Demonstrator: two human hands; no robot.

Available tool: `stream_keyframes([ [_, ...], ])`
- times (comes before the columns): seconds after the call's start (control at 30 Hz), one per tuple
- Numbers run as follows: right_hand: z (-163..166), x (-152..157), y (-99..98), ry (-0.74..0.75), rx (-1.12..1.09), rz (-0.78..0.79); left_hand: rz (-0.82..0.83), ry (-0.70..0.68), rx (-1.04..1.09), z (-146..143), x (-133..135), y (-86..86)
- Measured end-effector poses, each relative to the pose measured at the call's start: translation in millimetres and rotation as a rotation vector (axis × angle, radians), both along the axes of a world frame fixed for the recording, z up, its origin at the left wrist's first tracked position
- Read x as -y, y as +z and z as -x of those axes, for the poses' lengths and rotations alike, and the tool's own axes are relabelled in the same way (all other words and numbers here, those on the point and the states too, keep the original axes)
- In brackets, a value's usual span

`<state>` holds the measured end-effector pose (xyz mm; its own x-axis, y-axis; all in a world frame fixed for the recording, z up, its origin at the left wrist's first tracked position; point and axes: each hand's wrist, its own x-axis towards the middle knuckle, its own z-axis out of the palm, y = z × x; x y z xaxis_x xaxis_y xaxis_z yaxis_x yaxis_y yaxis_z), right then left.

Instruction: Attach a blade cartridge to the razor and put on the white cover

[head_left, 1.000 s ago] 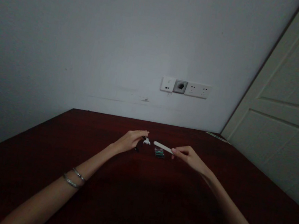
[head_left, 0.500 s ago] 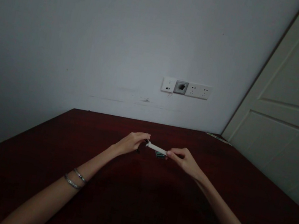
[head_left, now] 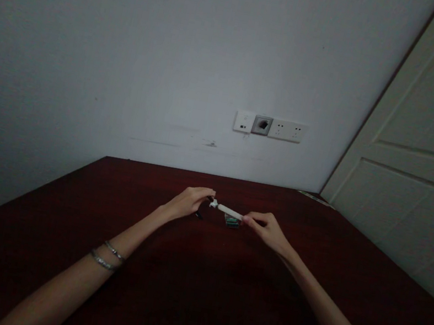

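Note:
Pinched between the thumb and forefinger of my right hand (head_left: 266,230) is a slim white stick-shaped handle (head_left: 230,212), pointing left and slightly up. My left hand (head_left: 188,202) is closed at the fingertips on a small white-and-dark piece (head_left: 213,203), whose exact kind I cannot make out. A narrow gap shows between this piece and the handle's left end. Under the handle, a small green-and-clear packet (head_left: 232,222) lies on the table, partly covered by it. A small dark object (head_left: 198,215) shows just below my left fingers; whether they touch it is unclear.
The dark red-brown table (head_left: 186,291) reaches back to a pale wall with a row of sockets (head_left: 268,127). A panelled door (head_left: 422,165) stands along the right side. A thin pale strip (head_left: 316,199) lies at the far right corner of the table.
The white handle's left end has come apart from the small white piece, leaving a gap. My left hand has shifted slightly left and up; my right hand has hardly moved.

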<state>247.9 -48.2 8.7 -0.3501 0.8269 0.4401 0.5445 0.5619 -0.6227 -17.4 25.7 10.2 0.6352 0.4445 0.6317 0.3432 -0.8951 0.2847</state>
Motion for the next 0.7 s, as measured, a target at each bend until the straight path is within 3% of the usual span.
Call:
stream_keyframes([
  [0.1,-12.7,-5.3,-0.2,-0.079,-0.004,-0.015,0.070,0.041,0.050,0.1,0.8,3.5],
  [0.2,-13.6,-6.8,0.0,-0.121,-0.027,-0.046,0.259,0.069,0.071,-6.2,5.4,3.8],
  [0.4,7.0,-6.3,-8.3,-0.180,-0.072,-0.126,0.692,-0.089,0.010,-25.8,18.3,-6.6],
  [0.7,-5.3,-14.5,-14.2,-0.206,-0.034,-0.180,0.734,-0.113,0.037,-28.0,22.0,-10.0],
])
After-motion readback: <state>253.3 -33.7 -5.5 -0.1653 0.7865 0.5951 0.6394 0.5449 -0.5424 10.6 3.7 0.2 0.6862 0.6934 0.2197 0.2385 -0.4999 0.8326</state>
